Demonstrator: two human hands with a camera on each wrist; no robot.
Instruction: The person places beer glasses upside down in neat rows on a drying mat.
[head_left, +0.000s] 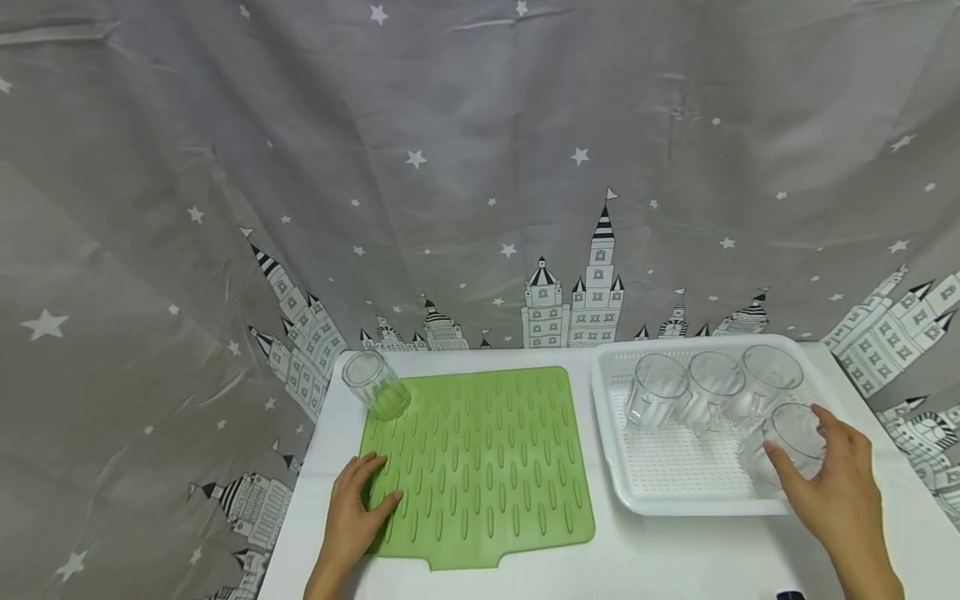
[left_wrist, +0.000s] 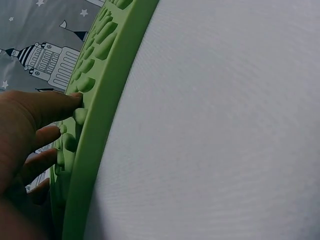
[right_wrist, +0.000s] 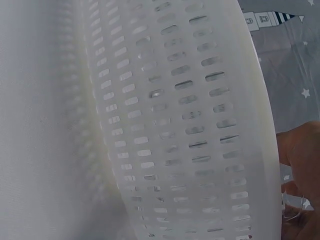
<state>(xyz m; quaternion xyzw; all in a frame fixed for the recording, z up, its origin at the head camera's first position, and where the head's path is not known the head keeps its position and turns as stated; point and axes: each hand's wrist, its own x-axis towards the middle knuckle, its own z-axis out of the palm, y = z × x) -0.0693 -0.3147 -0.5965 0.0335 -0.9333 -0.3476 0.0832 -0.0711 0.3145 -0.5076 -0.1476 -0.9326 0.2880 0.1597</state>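
Note:
My left hand [head_left: 356,510] rests at the left edge of a green drying mat [head_left: 480,467] with raised oval ridges, fingers loosely bent. The left wrist view shows its fingertips [left_wrist: 75,100] on the mat's ridged top. On the mat's far left corner stands a clear glass [head_left: 377,385]. My right hand [head_left: 836,479] holds a clear glass mug [head_left: 787,446] at the front right of a white basket [head_left: 626,492], thumb on one side of the rim and fingers on the other. In the right wrist view the basket wall [right_wrist: 175,120] hides most of that mug.
Three more clear glass mugs [head_left: 657,387] stand in a row along the back of the basket. White cloth [head_left: 555,575] covers the table under mat and basket. Behind hangs a grey curtain [head_left: 480,208] with stars and castles. A small dark object [head_left: 791,595] shows at the front edge.

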